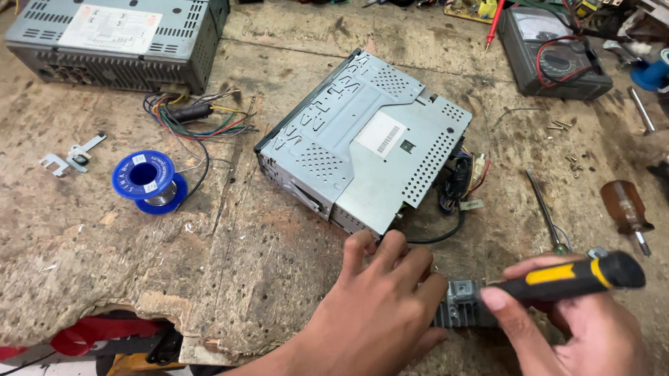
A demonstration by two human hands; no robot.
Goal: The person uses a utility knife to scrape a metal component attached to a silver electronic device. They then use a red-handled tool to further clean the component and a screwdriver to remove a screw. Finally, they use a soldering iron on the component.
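Left fingers: the left hand (pixel 370 314) lies palm down at 6 o'clock, fingers (pixel 388 255) spread and curled over a small ribbed grey part (pixel 464 304), pressing it to the table (pixel 225 260); the fingertips reach almost to the near corner of the car stereo.
Right fingers: the right hand (pixel 581 335) at 5 o'clock is closed round a black-and-yellow handle (pixel 571 274), thumb along its top; the handle's front end meets the grey part.
Grey part: at 6 o'clock, between the two hands, mostly hidden by the left one.
Car stereo: a metal-cased car stereo (pixel 366 145) sits at the centre, turned at an angle, with a white label on top and a wire bundle (pixel 460 182) at its 3 o'clock side.
Second stereo: another grey unit (pixel 117 39) at 11 o'clock, coloured wires trailing from it.
Solder: a blue spool (pixel 148 181) at 9 o'clock.
Brackets: small metal pieces (pixel 71 156) at 9 o'clock, beyond the spool.
Screwdrivers: a thin one (pixel 544 210) and a brown-handled one (pixel 627 211) at 3 o'clock.
Meter: a dark multimeter (pixel 553 54) at 1 o'clock, with red leads.
Screws: loose screws (pixel 570 159) near 2 o'clock.
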